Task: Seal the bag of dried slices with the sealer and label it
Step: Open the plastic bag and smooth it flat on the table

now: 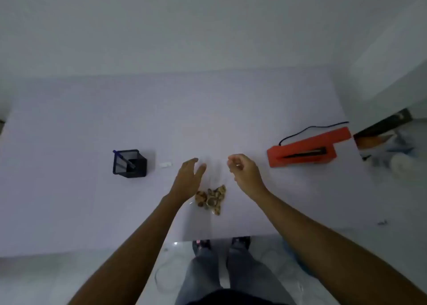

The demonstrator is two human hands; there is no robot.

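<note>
Though the clear bag (211, 189) is barely visible but for its dried slices (210, 199), it lies on the white table (69, 200) between both hands, left hand (188, 180) fingers straight, holding nothing, right hand (245, 173) loosely curled, contents unclear, orange sealer (302, 152) right, label (165, 165) beside mesh pen holder (129, 163).

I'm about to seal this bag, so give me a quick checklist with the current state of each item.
1. Bag within reach, between both hands: ok.
2. Slices settled at the near end, away from the mouth: ok.
3. Bag mouth flat and clean: cannot tell, clear film barely shows.
4. Left hand free: ok.
5. Right hand free: ok, fingers loosely curled.
6. Sealer on the table, cord attached: ok; powered: cannot tell.
</note>
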